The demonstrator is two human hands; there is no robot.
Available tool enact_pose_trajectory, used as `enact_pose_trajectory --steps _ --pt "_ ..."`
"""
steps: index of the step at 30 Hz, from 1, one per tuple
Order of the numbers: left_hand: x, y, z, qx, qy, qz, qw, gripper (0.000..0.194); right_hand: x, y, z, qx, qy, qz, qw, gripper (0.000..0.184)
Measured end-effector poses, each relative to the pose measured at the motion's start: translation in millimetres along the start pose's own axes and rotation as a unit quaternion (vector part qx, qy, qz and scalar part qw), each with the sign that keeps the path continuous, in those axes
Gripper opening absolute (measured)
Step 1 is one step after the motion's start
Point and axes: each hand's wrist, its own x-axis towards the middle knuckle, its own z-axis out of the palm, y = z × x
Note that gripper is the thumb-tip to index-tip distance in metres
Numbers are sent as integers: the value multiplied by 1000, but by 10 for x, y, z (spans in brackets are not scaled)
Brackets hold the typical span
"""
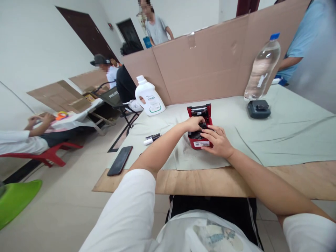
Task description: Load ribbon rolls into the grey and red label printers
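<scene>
A small red and black label printer point(201, 143) stands on the cloth-covered table with its lid point(200, 111) raised. A white sticker with a code is on its front. My left hand point(194, 124) reaches into the open compartment from the left, its fingers closed at a small black part point(202, 125) inside. What exactly the fingertips pinch is hidden. From the right, my right hand point(219, 141) grips the printer's side, thumb low at the front and fingers over the upper edge.
Left of the printer are a marker point(152, 139), a phone point(120, 161) and a white jug point(150, 96). A water bottle point(263, 68) and a dark grey device point(259, 109) stand at the right. A cardboard partition point(204, 66) closes the back; other people sit and stand beyond.
</scene>
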Motion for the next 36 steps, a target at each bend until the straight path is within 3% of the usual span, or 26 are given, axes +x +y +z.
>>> enact_pose_trajectory --steps 5,7,9,11,13,16,18,22,25,31,34,36 --pt "49 73 56 119 -48 -55 990 30 1 -1 13 -31 12 3 999 33" --pt "30 95 58 155 -80 -53 983 31 4 -11 11 -39 12 4 999 33" --pt "-19 110 64 168 -77 -28 982 33 7 -22 6 -47 15 3 999 32" --pt "-95 118 68 149 -12 19 989 33 12 -32 -3 -53 15 2 998 31" --pt "-172 111 56 119 106 70 985 32 16 -39 -11 -51 10 4 999 30" --pt "-219 39 -10 115 283 114 945 31 21 -47 -18 -40 12 8 999 28" --pt "-194 -57 -64 123 338 122 925 37 21 -50 -17 -37 23 11 999 26" --pt "-178 -228 -84 105 303 119 940 61 18 -52 -18 -32 41 5 999 18" --pt "-341 -209 14 94 315 124 936 68 19 -55 -30 -27 47 -6 999 15" --pt "-825 -113 443 78 338 162 924 57 23 -81 -45 -51 66 -5 996 13" --pt "-904 -173 645 72 368 163 913 51 15 -76 -20 -47 61 5 997 16" --pt "-901 -213 721 70 388 162 905 48 6 -56 9 -38 53 23 998 29"
